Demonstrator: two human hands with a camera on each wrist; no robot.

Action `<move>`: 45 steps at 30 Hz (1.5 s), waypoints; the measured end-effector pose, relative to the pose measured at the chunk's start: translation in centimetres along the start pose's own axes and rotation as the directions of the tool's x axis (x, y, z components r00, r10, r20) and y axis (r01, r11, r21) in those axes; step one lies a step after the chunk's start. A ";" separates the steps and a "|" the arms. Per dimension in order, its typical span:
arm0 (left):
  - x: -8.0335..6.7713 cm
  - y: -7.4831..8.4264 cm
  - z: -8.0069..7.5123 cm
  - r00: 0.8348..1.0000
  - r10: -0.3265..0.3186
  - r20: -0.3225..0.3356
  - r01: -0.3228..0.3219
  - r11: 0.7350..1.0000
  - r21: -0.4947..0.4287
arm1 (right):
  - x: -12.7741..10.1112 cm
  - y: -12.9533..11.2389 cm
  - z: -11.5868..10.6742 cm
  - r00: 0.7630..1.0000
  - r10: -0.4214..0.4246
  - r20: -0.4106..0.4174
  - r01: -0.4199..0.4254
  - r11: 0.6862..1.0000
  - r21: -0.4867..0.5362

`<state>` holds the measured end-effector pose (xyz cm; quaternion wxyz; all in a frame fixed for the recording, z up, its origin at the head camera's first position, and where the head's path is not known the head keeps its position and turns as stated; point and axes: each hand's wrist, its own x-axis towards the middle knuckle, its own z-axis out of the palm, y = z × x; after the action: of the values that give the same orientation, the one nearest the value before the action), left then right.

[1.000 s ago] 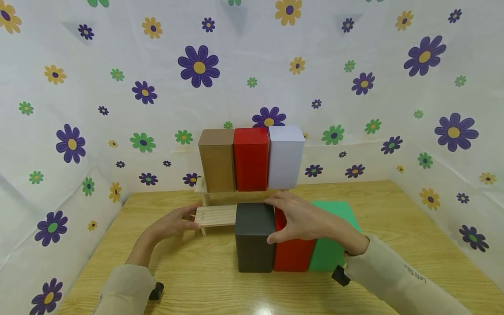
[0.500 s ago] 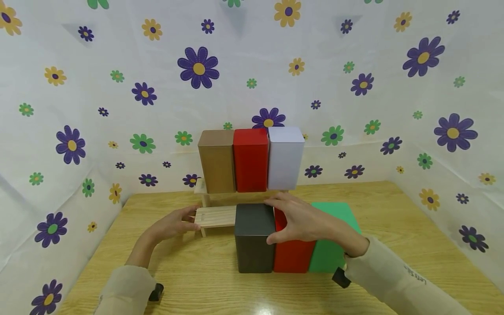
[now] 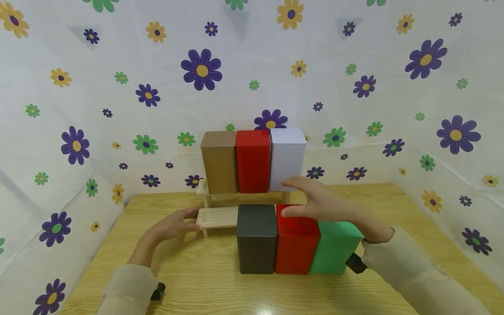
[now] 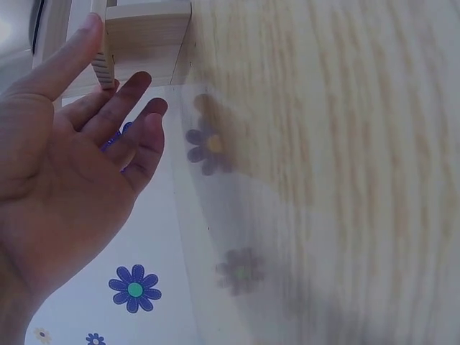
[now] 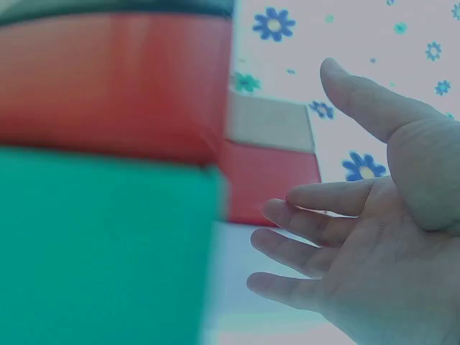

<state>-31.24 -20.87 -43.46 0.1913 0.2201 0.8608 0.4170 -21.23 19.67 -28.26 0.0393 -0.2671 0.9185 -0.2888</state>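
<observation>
My left hand holds the left end of a two-tier wooden stand at its lower step; in the left wrist view the thumb and forefinger lie on either side of the board's end. My right hand hovers, fingers spread and holding nothing, over a red box in the front row. Left of that box stands a black box, and right of it a green box, partly covered by the right hand and wrist. In the right wrist view the right hand is apart from the boxes.
On the upper tier stand a brown box, a second red box and a white box, side by side. A flower-printed white cloth encloses the wooden table at the back and sides.
My right hand has risen away from the front red box and moved back and right, uncovering more of it. The left hand stays at the stand's end. The boxes have not visibly moved.
</observation>
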 end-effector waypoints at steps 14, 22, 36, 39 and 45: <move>0.1 0.1 0.2 1.000 0.009 -0.013 -0.008 0.999 0.038 | 2.0 3.5 -7.5 0.965 0.042 -0.260 -0.036 0.999 0.030; 0.2 -0.1 0.3 0.999 -0.001 -0.035 0.004 0.998 0.067 | 4.3 4.5 -8.8 0.968 0.109 -0.225 -0.100 0.994 0.048; 0.0 -0.2 0.1 0.999 0.022 -0.043 -0.019 0.997 0.078 | 8.1 5.8 -9.0 0.984 0.120 -0.129 -0.117 0.993 0.027; -0.1 -0.2 0.1 0.999 0.027 -0.042 -0.024 0.996 0.086 | 8.7 6.1 -8.8 0.986 0.123 -0.113 -0.122 0.992 0.020; -0.2 0.0 0.1 0.999 0.019 -0.039 -0.016 0.997 0.073 | 9.1 6.5 -8.5 0.984 0.145 -0.107 -0.141 0.989 0.044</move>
<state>-31.07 -20.90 -43.46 0.1623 0.2260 0.8771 0.3914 -33.96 23.89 -24.04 0.0141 -0.1836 0.9307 -0.3161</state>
